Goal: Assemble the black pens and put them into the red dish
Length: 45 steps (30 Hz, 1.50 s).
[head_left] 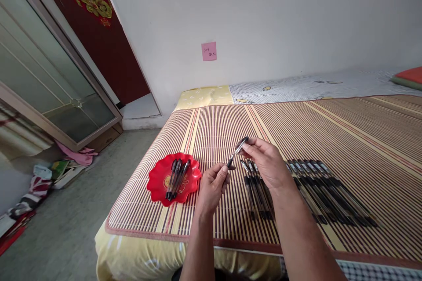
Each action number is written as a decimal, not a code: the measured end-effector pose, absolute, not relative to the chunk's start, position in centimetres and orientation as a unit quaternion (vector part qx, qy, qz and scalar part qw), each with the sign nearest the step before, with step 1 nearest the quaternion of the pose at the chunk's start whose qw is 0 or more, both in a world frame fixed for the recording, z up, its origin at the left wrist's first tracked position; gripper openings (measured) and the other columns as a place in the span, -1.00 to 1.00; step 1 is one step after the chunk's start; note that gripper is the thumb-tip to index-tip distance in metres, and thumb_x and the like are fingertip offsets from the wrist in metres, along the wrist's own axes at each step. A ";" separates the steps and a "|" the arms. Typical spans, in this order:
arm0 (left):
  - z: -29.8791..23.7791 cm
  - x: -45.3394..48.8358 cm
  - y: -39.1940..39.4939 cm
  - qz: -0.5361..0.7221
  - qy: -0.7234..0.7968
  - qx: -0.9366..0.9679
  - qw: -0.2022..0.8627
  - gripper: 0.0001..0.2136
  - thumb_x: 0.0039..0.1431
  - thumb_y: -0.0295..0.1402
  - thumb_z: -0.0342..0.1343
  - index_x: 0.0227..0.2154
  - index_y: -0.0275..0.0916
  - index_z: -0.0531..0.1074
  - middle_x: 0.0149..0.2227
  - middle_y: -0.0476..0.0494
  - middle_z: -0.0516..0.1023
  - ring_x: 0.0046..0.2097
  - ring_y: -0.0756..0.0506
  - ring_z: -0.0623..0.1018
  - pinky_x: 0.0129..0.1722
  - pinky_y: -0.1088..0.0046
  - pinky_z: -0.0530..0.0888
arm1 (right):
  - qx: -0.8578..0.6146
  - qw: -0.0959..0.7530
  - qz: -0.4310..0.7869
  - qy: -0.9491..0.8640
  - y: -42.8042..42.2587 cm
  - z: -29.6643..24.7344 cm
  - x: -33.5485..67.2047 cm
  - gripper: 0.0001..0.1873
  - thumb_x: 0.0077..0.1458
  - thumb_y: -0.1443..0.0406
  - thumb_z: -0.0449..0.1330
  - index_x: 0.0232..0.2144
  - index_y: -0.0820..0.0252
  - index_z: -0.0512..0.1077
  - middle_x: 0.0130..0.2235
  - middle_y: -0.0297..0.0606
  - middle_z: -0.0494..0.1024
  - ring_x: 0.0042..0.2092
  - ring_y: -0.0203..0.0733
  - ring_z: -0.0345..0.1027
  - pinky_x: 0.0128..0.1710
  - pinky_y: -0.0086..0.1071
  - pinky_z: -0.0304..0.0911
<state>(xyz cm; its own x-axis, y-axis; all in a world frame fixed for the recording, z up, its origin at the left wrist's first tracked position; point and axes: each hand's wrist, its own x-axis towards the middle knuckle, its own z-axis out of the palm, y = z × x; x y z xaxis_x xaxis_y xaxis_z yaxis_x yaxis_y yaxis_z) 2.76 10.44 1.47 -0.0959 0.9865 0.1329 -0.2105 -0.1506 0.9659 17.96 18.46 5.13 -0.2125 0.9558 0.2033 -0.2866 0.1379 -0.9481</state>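
Note:
Both of my hands are together over the striped mat, on one clear-barrelled black pen (pixel 235 153). My left hand (pixel 212 183) pinches its lower end between thumb and fingers. Around the upper end, near the black cap-like part, the fingers of my right hand (pixel 265 162) are closed. To the left, a red scalloped plate (pixel 154 186) holds several similar pens (pixel 178 180) lying side by side. A row of pens (pixel 325 189) lies on the mat to the right, partly hidden by my right forearm. More pens (pixel 255 191) show between my hands and that forearm.
The slatted mat (pixel 224 125) covers a bed with a yellow patterned sheet (pixel 132 250). A pink note (pixel 209 51) is stuck on the white wall. Folded cloth (pixel 410 79) sits at the far right. Floor, a glass-panelled door (pixel 49 57) and assorted items (pixel 64 171) are on the left.

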 end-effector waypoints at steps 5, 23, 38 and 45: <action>1.4 2.7 10.4 0.600 0.425 0.467 0.492 -0.60 0.27 -0.01 0.20 -0.25 -0.32 0.58 -0.54 0.10 0.27 -0.58 0.13 0.17 -0.58 0.55 0.04 | -0.312 0.529 0.592 -0.522 18.4 5.4 18.1 -0.77 0.06 0.15 0.41 -0.28 0.15 0.59 -0.31 -0.29 0.62 -0.27 -0.24 0.48 -0.17 -0.30 0.37; 1.0 2.7 10.4 0.635 0.366 0.397 0.552 -0.71 0.13 -0.22 0.37 -0.23 -0.28 0.46 -0.52 0.11 0.36 -0.53 0.12 0.25 -0.54 0.59 0.13 | -0.296 0.396 0.560 -0.665 18.0 5.5 18.0 -0.84 0.15 0.18 0.31 -0.28 0.13 0.54 -0.27 -0.26 0.61 -0.21 -0.17 0.49 -0.13 -0.23 0.38; 1.5 2.9 10.1 0.606 0.351 0.407 0.586 -0.71 0.16 -0.17 0.33 -0.28 -0.30 0.45 -0.48 -0.02 0.52 -0.53 0.09 0.32 -0.53 0.55 0.17 | -0.281 0.415 0.559 -0.661 17.9 5.6 18.2 -0.75 0.28 0.15 0.24 -0.05 0.06 0.59 -0.07 -0.21 0.65 -0.02 -0.13 0.51 -0.02 -0.21 0.37; 1.4 3.2 10.0 0.616 0.349 0.395 0.586 -0.71 0.15 -0.17 0.34 -0.31 -0.30 0.45 -0.48 -0.01 0.50 -0.55 0.11 0.28 -0.55 0.56 0.13 | -0.278 0.412 0.553 -0.669 17.9 5.8 18.0 -0.77 0.25 0.16 0.24 -0.11 0.08 0.59 -0.15 -0.21 0.66 -0.18 -0.18 0.49 -0.17 -0.26 0.40</action>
